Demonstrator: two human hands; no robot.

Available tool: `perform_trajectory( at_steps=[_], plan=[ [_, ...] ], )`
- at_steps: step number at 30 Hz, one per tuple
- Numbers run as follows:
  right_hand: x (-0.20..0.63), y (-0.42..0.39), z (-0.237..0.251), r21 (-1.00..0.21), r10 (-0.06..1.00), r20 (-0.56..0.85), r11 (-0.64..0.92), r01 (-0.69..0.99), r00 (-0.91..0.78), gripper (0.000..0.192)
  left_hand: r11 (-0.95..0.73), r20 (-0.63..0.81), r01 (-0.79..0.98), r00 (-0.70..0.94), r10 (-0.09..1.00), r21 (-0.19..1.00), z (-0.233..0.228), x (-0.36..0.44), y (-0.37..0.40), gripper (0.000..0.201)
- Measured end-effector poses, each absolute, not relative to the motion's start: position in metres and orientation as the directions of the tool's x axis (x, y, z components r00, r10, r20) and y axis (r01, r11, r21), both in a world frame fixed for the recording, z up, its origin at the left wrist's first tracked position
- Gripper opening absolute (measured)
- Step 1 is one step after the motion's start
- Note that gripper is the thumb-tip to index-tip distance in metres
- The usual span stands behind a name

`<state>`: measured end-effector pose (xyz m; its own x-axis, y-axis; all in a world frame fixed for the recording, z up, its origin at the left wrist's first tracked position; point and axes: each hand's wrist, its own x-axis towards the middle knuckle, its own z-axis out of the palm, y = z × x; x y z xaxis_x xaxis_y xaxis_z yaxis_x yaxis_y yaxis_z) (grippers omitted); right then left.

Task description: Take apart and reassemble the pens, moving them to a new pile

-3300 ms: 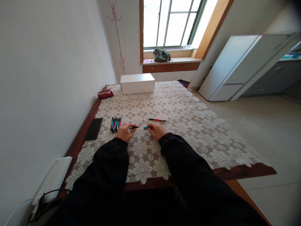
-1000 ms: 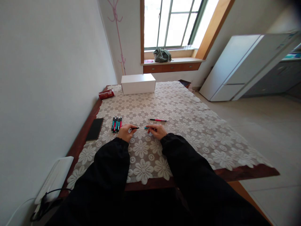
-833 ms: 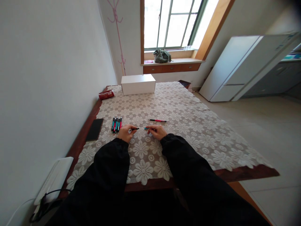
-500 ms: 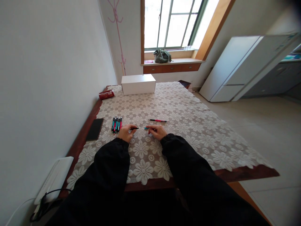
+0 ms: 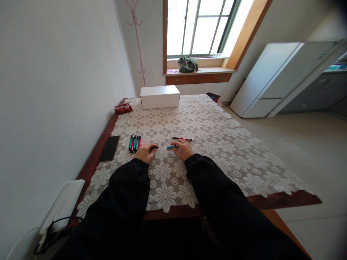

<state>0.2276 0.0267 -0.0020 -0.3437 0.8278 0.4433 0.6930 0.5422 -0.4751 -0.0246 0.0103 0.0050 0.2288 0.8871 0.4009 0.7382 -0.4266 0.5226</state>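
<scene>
Mid-frame, the left hand (image 5: 145,152) and right hand (image 5: 183,148) pinch opposite ends of a teal pen (image 5: 164,147); probably light, stiff, slippery, best gripped near the ends.

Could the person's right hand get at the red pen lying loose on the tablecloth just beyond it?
Probably yes: the red pen lies just beyond the right hand with only bare tablecloth between, though that hand holds a teal pen part.
</scene>
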Motion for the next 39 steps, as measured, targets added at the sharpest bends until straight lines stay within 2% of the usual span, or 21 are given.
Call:
perform_trajectory(
  at_steps=[3,5,9,20,27,32,36,39],
  plan=[
    [0.2281,0.0254,-0.0042,-0.4,0.834,0.436,0.515,0.758,-0.337,0.029,-0.419,0.388,0.75,0.234,0.891,0.511,0.0052,-0.0246,0.0101,0.018],
    [0.2277,0.0245,-0.0054,-0.382,0.842,0.421,0.503,0.775,-0.338,0.027,-0.412,0.384,0.756,0.229,0.894,0.509,0.0056,-0.0245,0.0099,0.018],
    [0.2269,0.024,-0.0061,-0.397,0.852,0.404,0.492,0.775,-0.334,0.021,-0.417,0.39,0.756,0.231,0.891,0.505,0.0067,-0.0243,0.0091,0.017],
    [0.2272,0.0262,-0.0066,-0.41,0.859,0.355,0.497,0.764,-0.369,0.023,-0.375,0.307,0.784,0.247,0.919,0.494,0.0125,-0.0226,0.0066,0.019],
    [0.2287,0.0256,-0.0039,-0.394,0.888,0.371,0.416,0.82,-0.272,0.044,-0.359,0.28,0.79,0.245,0.928,0.497,0.0118,-0.0228,0.0066,0.02],
    [0.2326,0.0261,-0.0019,-0.38,0.915,0.344,0.34,0.86,-0.21,0.032,-0.367,0.289,0.786,0.249,0.924,0.497,0.0116,-0.0231,0.0064,0.02],
    [0.2321,0.0262,-0.0016,-0.379,0.905,0.336,0.385,0.841,-0.262,0.017,-0.378,0.292,0.778,0.258,0.921,0.502,0.0118,-0.023,0.0065,0.02],
    [0.2312,0.0265,-0.0023,-0.383,0.892,0.345,0.417,0.824,-0.292,0.014,-0.38,0.294,0.77,0.258,0.92,0.512,0.0121,-0.0227,0.0063,0.02]
  ],
)
